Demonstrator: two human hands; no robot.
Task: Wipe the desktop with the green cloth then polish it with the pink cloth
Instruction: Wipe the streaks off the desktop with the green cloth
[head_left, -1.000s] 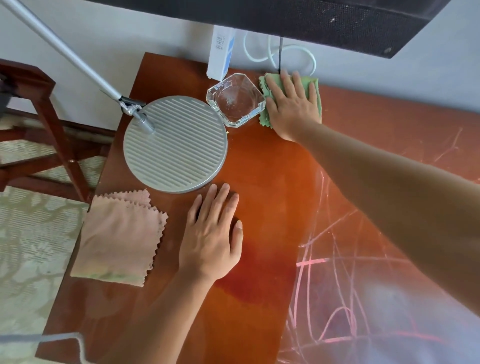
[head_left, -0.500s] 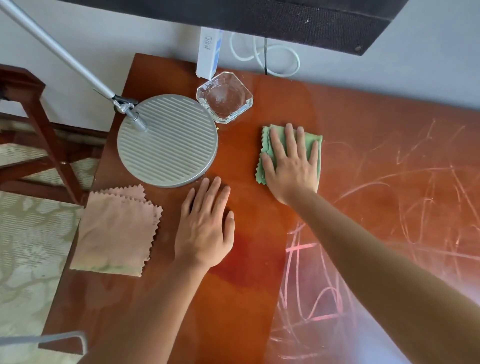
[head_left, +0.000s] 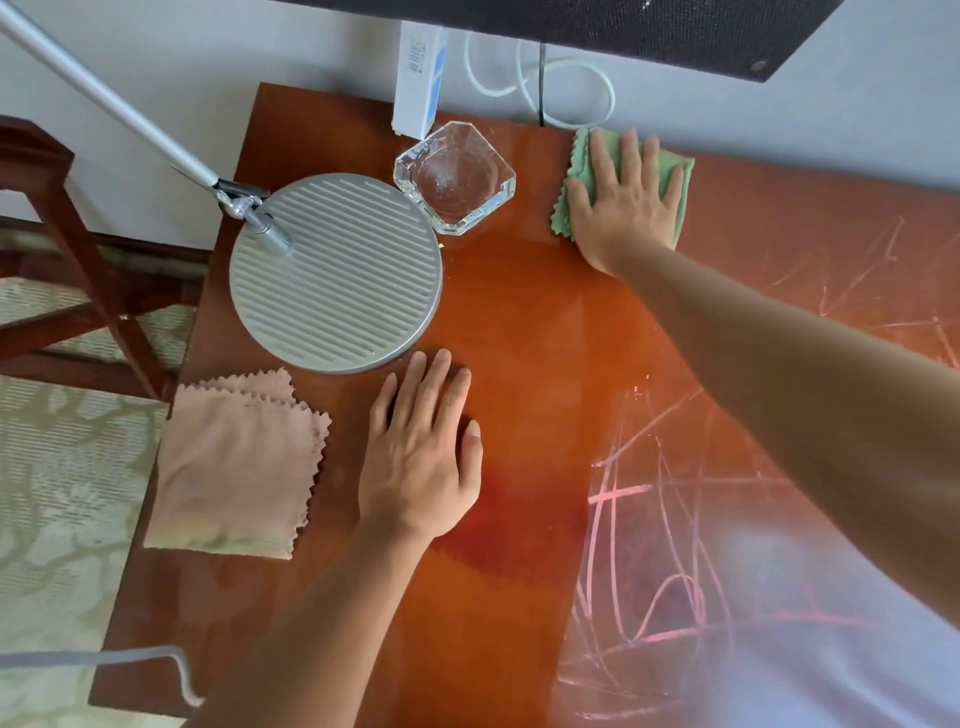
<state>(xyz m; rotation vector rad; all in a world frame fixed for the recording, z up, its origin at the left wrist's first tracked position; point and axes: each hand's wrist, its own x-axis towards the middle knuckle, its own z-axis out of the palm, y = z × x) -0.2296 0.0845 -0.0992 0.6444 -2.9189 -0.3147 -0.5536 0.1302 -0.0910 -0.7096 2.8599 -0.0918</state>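
Now right hand (head_left: 621, 208) flat on green cloth (head_left: 574, 208), desktop (head_left: 519, 322) far edge

1. My left hand (head_left: 418, 460) and forearm are bare, with no sleeve in sight.
2. My right hand (head_left: 626, 208) is bare too: no rings, watch or glove on either.

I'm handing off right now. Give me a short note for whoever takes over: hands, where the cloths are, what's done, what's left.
Right hand: flat, pressing the green cloth on the desktop at its far edge, right of the glass ashtray.
Left hand: flat on the wood, near the lamp base.
Pink cloth: folded at the near left, untouched.
Done: green wiping is under way.
Left: finish wiping, marks show on the right side; then polish with pink.
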